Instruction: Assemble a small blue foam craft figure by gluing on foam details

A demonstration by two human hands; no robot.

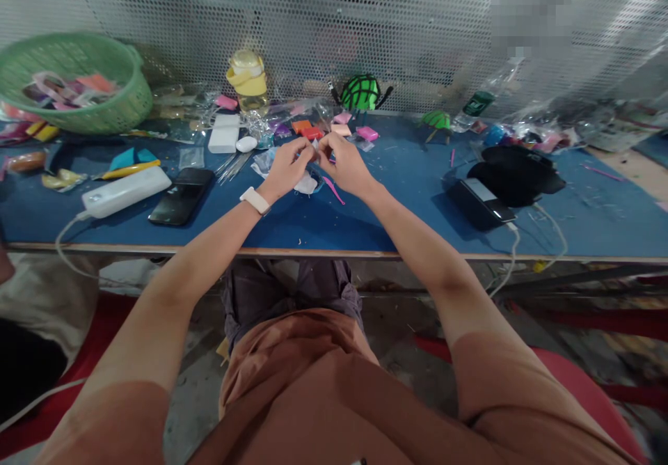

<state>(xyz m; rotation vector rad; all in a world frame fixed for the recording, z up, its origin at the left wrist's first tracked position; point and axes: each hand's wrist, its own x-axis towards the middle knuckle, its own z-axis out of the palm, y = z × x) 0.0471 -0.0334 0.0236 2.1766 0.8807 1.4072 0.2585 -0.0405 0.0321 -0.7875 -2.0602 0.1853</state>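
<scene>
My left hand (289,166) and my right hand (345,163) meet above the blue table, fingertips pinched close together. Something small and pale shows between them, too small to name. Below the fingers lie a crumpled white piece (306,184) and a thin pink tool (334,191). Just behind my hands are soft-looking packets, among them a red one (312,133), a peach one (341,129) and a bright pink one (367,133). Several thin metal rods (234,167) lie left of my left hand.
To the left are a phone (181,196), a white power bank (126,191) with a cable, and a green basket (78,113). A yellow-lidded bottle (248,81) and a green-and-black shell-like piece (361,93) stand by the perforated panel. On the right sits a black device (479,204).
</scene>
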